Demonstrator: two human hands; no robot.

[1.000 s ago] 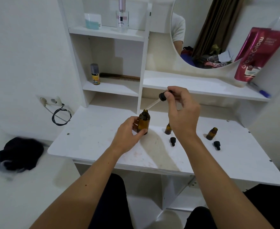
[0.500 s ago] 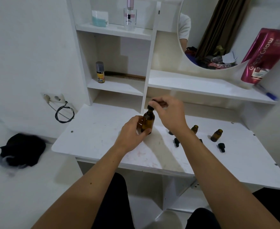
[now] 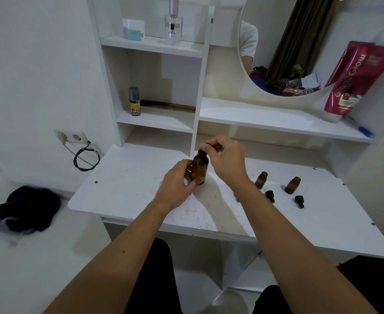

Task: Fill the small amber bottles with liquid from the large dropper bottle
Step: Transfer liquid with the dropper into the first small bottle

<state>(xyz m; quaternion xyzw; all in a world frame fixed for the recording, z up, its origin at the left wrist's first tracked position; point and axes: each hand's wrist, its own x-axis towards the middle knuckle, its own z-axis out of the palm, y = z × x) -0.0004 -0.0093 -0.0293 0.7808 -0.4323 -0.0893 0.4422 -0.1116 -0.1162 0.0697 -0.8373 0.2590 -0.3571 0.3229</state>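
Note:
The large amber dropper bottle stands upright on the white vanity table. My left hand grips its body from the left. My right hand pinches the black dropper cap sitting on the bottle's neck. To the right stand two small amber bottles, uncapped: one beside my right wrist and one farther right. Two small black caps lie in front of them. A third dark piece peeks out beside my right forearm, mostly hidden.
Shelves rise behind the table with a yellow-labelled spray can, a comb and a perfume bottle. A round mirror and a pink pouch stand at the back right. A black cloth lies at left.
My right hand brought the dropper down from above into the large bottle's neck; the cap now sits on the bottle. The left hand kept holding the bottle.

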